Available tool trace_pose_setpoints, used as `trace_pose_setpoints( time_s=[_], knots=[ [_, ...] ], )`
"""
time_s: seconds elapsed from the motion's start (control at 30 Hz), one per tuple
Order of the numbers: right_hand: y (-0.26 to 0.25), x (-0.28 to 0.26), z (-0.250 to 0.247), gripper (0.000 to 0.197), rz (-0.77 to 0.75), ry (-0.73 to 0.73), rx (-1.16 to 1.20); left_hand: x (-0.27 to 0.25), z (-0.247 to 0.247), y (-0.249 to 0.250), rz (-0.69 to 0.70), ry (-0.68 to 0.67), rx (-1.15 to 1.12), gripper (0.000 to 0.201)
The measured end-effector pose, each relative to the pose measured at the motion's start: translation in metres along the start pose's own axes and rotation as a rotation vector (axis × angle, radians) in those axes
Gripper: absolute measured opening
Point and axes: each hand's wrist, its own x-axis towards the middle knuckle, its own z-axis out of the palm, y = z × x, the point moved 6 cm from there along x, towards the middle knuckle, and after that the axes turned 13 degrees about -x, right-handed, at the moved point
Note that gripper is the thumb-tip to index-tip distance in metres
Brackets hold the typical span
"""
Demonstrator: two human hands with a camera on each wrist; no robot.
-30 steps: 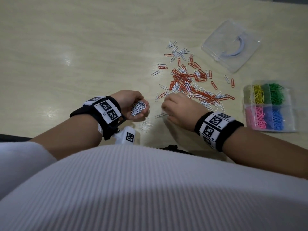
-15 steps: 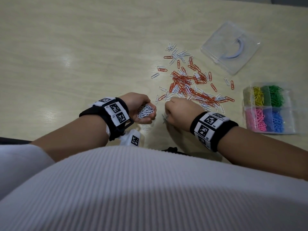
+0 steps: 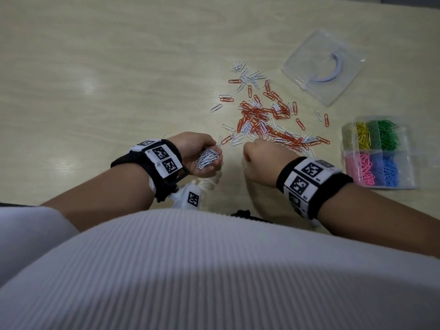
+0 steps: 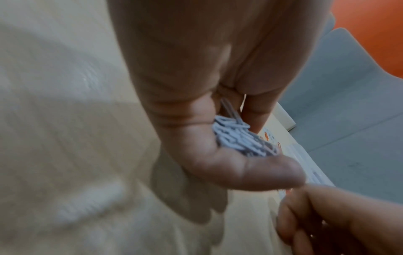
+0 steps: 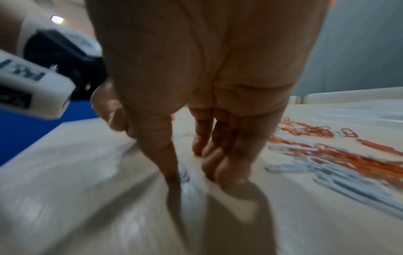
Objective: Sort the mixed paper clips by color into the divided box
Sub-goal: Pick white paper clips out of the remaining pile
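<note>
The left hand [image 3: 202, 154] cups a heap of white clips [image 3: 207, 157] that could spill if tilted, while the right hand [image 3: 260, 163] pinches another clip [image 5: 185, 174] against the desk [image 3: 95, 91].

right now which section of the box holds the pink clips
The near-left section of the divided box, closest to the right hand, beside the blue clips.

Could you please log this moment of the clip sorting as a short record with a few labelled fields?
left hand: cupped, holds white clips
right hand: curled at the near edge of the pile; the right wrist view suggests a white clip pinched, blurred
pile: orange and white clips mixed, loose on the table
divided box: yellow, green, pink and blue clips already sorted
clear lid: lies apart, behind the pile
</note>
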Motion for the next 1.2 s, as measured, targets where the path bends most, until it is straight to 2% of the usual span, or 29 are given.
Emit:
trace_pose_setpoints(
  time_s=[0.1, 0.2, 0.33, 0.5, 0.63, 0.8, 0.83, 0.9, 1.03, 1.13, 1.2],
  knots=[
    [-0.005, -0.001, 0.002, 0.021, -0.052, 0.023, -0.011, 0.004, -0.003, 0.001, 0.009, -0.002, -0.008, 0.032],
    [-0.011, 0.001, -0.001, 0.022, -0.07, 0.036, -0.02, 0.004, -0.003, 0.0, 0.01, -0.016, -0.006, 0.032],
    [-0.016, 0.004, 0.006, 0.02, -0.02, -0.016, 0.014, 0.003, -0.001, 0.003, 0.053, 0.008, 0.015, 0.031],
    [-0.008, 0.003, 0.004, 0.016, 0.09, 0.066, 0.06, 0.001, -0.002, 0.008, 0.095, 0.042, 0.044, 0.03],
    [-0.004, 0.002, 0.005, 0.017, 0.089, -0.007, -0.078, 0.0, -0.001, 0.009, 0.099, 0.042, 0.058, 0.031],
    [-0.012, 0.003, 0.011, 0.024, 0.068, -0.104, -0.032, -0.003, 0.005, 0.009, 0.102, 0.037, 0.094, 0.033],
    [-0.014, 0.003, 0.009, 0.025, 0.053, -0.095, -0.051, -0.003, 0.006, 0.009, 0.104, 0.035, 0.102, 0.033],
    [-0.021, 0.002, -0.004, 0.022, 0.005, 0.014, -0.004, -0.003, 0.006, 0.01, 0.113, 0.052, 0.114, 0.031],
    [-0.037, 0.002, -0.034, 0.012, -0.151, 0.276, 0.285, -0.004, 0.008, 0.013, 0.148, 0.078, 0.16, 0.021],
    [-0.021, 0.014, -0.036, 0.015, -0.045, 0.365, 0.357, -0.003, 0.011, 0.009, 0.089, 0.015, 0.107, 0.027],
    [-0.007, 0.024, -0.026, 0.027, 0.02, 0.294, 0.218, -0.001, 0.009, 0.008, 0.079, -0.001, 0.043, 0.033]
  ],
)
